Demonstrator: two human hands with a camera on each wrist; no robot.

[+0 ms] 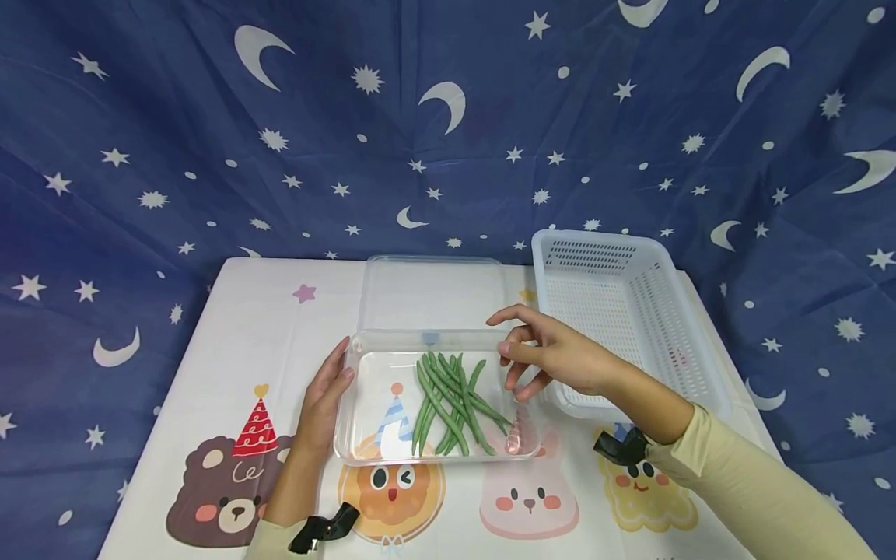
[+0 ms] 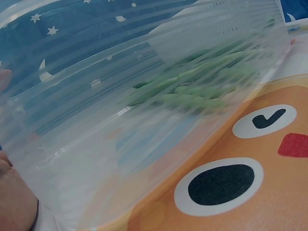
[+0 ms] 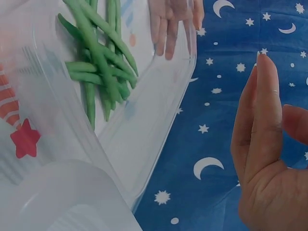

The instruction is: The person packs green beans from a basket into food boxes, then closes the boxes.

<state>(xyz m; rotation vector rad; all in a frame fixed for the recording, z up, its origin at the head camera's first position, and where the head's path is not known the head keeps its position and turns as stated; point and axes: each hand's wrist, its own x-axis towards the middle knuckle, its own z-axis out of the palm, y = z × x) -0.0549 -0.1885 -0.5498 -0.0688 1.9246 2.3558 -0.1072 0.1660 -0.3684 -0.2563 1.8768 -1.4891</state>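
Observation:
Green beans [image 1: 451, 404] lie in a loose, crossing pile inside a clear rectangular container [image 1: 371, 459], mostly toward its right half. My left hand [image 1: 322, 400] rests against the container's left end, its fingers extended along the outside of the wall. Through the clear plastic, the right wrist view shows those fingers as straight. Over the container's right end hovers my right hand [image 1: 553, 354], fingers loosely bent and holding nothing. In the right wrist view, the right hand's fingers [image 3: 267, 110] are raised beside the container, apart from the beans [image 3: 103, 57].
A white perforated basket [image 1: 595, 292] stands to the right of the container, partly beneath my right forearm. Behind the container lies a clear lid [image 1: 434, 292]. The white tablecloth [image 1: 273, 342] carries cartoon prints, and a blue starry curtain [image 1: 315, 101] hangs along the table's back.

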